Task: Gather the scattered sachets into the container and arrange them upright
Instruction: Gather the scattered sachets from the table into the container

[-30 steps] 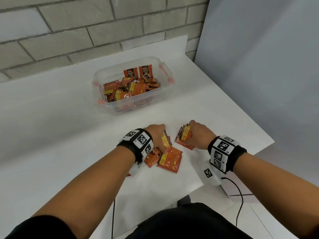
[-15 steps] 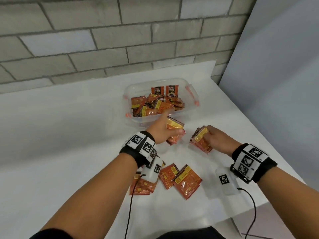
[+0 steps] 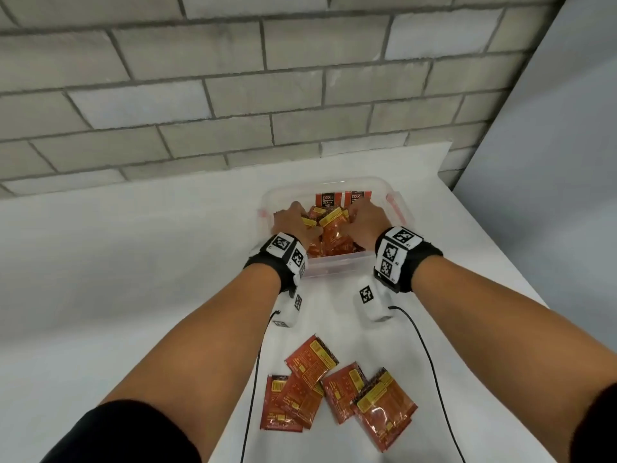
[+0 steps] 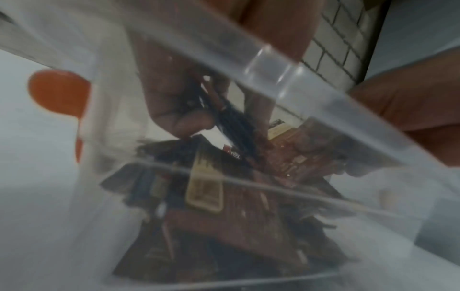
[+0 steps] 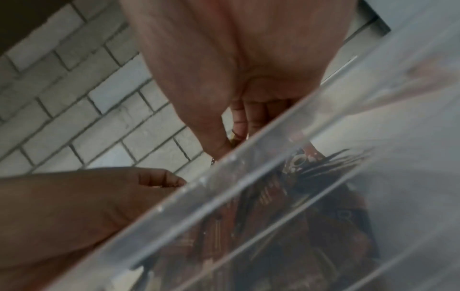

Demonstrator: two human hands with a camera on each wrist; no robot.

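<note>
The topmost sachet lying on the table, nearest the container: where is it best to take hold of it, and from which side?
Probably at its free far corner, from above: the topmost sachet lies flat, its near end overlapping another sachet, so a fingertip pinch there should lift it alone.

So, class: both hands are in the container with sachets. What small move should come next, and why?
Probably release them: the left hand and right hand hold sachets inside the container, while loose sachets wait on the table.
</note>
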